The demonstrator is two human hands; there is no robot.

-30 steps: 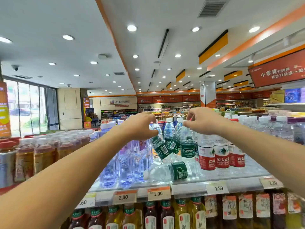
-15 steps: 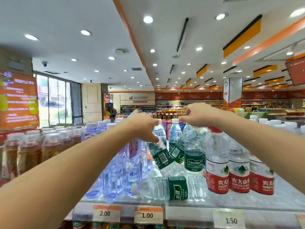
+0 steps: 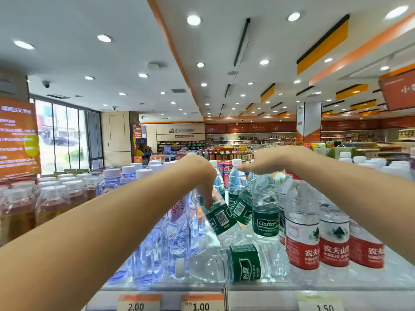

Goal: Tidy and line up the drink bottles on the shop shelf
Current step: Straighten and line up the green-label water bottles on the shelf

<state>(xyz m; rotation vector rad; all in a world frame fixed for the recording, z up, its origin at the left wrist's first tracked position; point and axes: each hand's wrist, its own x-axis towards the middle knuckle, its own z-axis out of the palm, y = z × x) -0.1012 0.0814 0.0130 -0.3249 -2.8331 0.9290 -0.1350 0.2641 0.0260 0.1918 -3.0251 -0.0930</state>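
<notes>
The shop shelf [image 3: 336,286] spans the lower half of the frame, a pale glass-like deck with a price strip along its front edge. On that strip 3 tags read 2.00 [image 3: 138,303], 1.00 [image 3: 202,303] and 1.50 [image 3: 320,305].

At lower right stand the red-labelled bottles [image 3: 302,245], upright in a row, printed with Chinese characters and "NONGFU SPRING". Left of centre is a cluster of clear bluish bottles [image 3: 155,250], one carrying a purple label whose writing is too blurred to read. At far left sit amber tea bottles [image 3: 51,205] with white caps.

In the middle are the green-labelled bottles. One stands upright [image 3: 265,212] and reads "Cestbon". One lies on its side [image 3: 224,263] at the shelf front, white cap toward the left. 2 more lean against each other behind it: a tilted bottle [image 3: 221,217] showing a barcode, and a second leaning bottle [image 3: 241,206].

The left hand [image 3: 199,173] reaches in from the lower left, fingers curled downward, fingertips touching the shoulder of the tilted barcode bottle; whether they fully clasp it cannot be told. The right hand [image 3: 269,161] comes from the right, fingers held flat and close together over the top of the upright Cestbon bottle, whose cap is hidden beneath it; a grip cannot be confirmed.

An orange poster [image 3: 18,138] fills the left edge, its text unreadable.
</notes>
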